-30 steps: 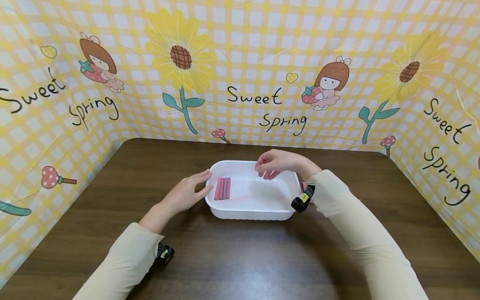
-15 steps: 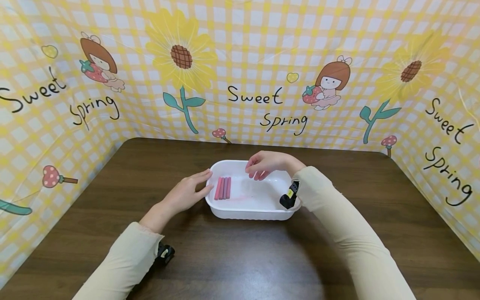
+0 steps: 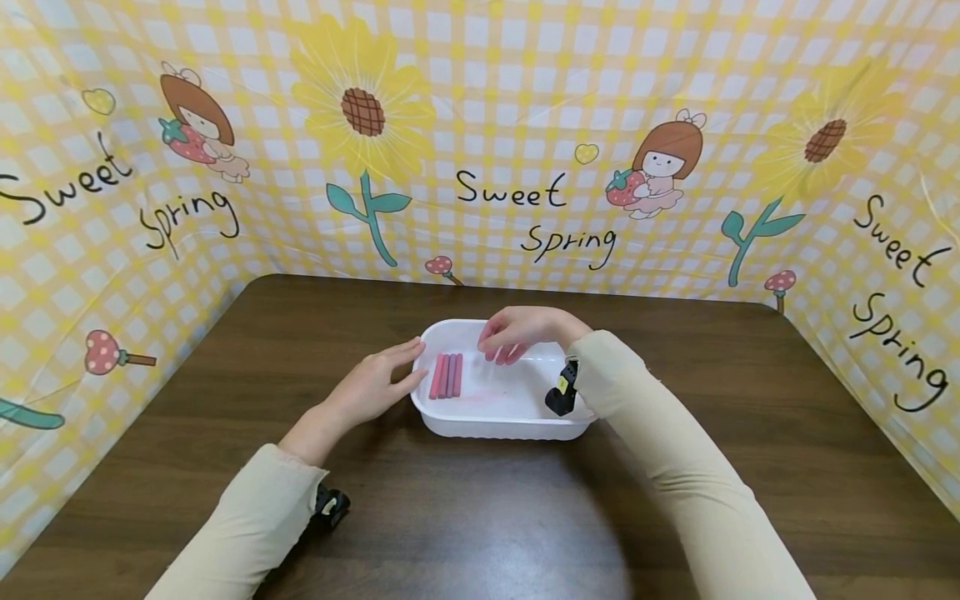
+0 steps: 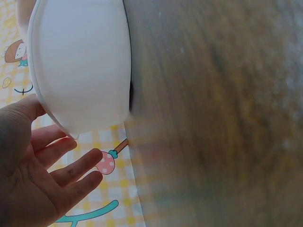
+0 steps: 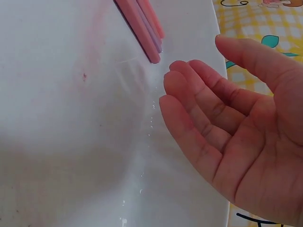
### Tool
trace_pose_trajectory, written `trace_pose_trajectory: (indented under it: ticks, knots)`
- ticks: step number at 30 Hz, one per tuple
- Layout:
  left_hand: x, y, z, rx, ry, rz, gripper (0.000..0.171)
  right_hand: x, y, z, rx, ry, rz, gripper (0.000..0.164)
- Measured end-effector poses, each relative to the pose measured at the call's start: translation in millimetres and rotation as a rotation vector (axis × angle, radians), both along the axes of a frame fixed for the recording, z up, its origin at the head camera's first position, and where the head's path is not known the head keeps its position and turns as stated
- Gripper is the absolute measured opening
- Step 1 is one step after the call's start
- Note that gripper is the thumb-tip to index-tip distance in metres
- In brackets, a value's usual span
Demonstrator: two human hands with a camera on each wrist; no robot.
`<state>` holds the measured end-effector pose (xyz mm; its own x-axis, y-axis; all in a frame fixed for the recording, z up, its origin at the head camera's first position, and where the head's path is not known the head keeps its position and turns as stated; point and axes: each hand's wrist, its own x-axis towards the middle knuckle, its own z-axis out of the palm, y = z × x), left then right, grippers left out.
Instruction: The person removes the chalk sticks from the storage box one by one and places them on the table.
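In the head view a white plastic tub stands on the table. Several pink and purple sticks, chalk-like, lie side by side in its left part. My left hand touches the tub's left end, fingers and thumb fairly straight along the rim. The left wrist view has this hand beside the tub's outer wall. My right hand hovers over the tub, right of the sticks. In the right wrist view the right hand is loosely curved and empty, apart from the stick ends.
Pink smears mark the tub's floor. The dark wooden table reaches back to a yellow checked cloth that hangs around it. A black wrist camera sits on the right wrist, over the tub.
My right hand has moved left across the tub, closer to the sticks, and slightly lower. My left hand, the tub and the sticks stay where they were.
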<state>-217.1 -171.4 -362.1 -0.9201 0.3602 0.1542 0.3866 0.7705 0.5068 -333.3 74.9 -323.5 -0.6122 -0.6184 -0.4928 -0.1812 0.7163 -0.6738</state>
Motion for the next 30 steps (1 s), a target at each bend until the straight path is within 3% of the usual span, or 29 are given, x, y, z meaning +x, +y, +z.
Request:
trace_pose_trajectory:
  ticks: [20, 30]
  knots:
    - [-0.4, 0.0, 0.3, -0.003, 0.009, 0.0, 0.051, -0.7, -30.5, -24.3, 0.075, -0.069, 0.055, 0.022]
    - [-0.3, 0.5, 1.3, -0.003, -0.004, 0.005, 0.051, 2.9, -42.6, -30.8, 0.081, -0.059, -0.016, 0.023]
